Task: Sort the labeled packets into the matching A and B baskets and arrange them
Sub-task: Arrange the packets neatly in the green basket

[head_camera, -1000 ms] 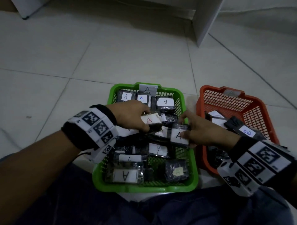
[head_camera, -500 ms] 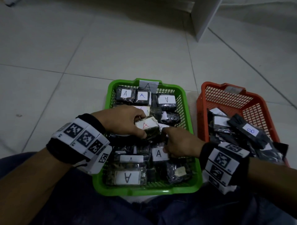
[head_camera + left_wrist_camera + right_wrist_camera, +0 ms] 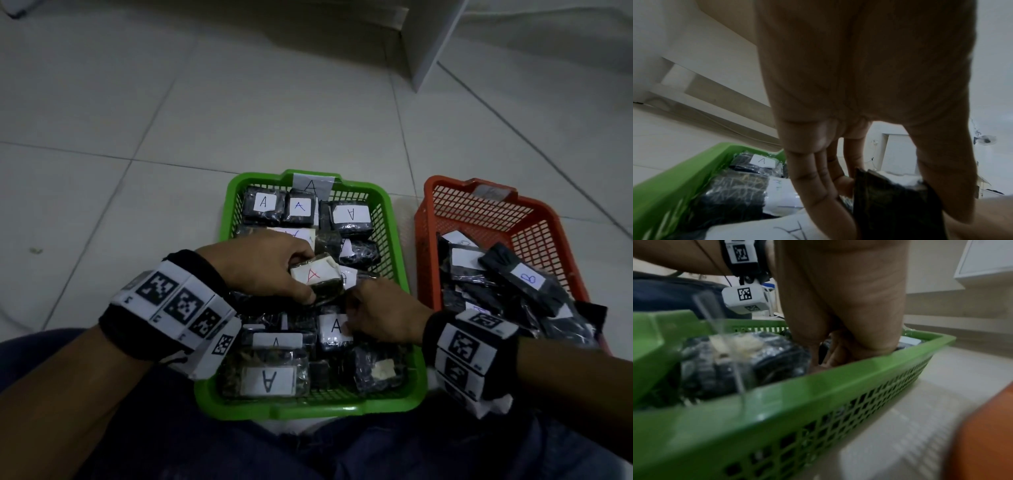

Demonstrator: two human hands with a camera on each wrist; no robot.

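Note:
The green basket (image 3: 308, 409) marked A holds several dark packets with white A labels. My left hand (image 3: 310, 275) is over its middle and grips a packet with a red A (image 3: 317, 277) between thumb and fingers, as the left wrist view confirms (image 3: 890, 203). My right hand (image 3: 352, 308) is low inside the basket, fingers curled on the right edge of a packet with a black A (image 3: 334, 329). In the right wrist view its fingertips (image 3: 824, 356) pinch something dark. The orange basket (image 3: 442, 181) to the right holds a loose pile, with one B packet (image 3: 527, 279) on top.
Both baskets stand on a pale tiled floor (image 3: 239, 102), close side by side. My legs in dark trousers (image 3: 308, 452) lie under their near edges. A white furniture panel (image 3: 435, 34) stands at the back right.
My right hand carried the black-A packet from the basket's right side down to its centre and stays on it. My left hand kept holding the red-A packet almost still.

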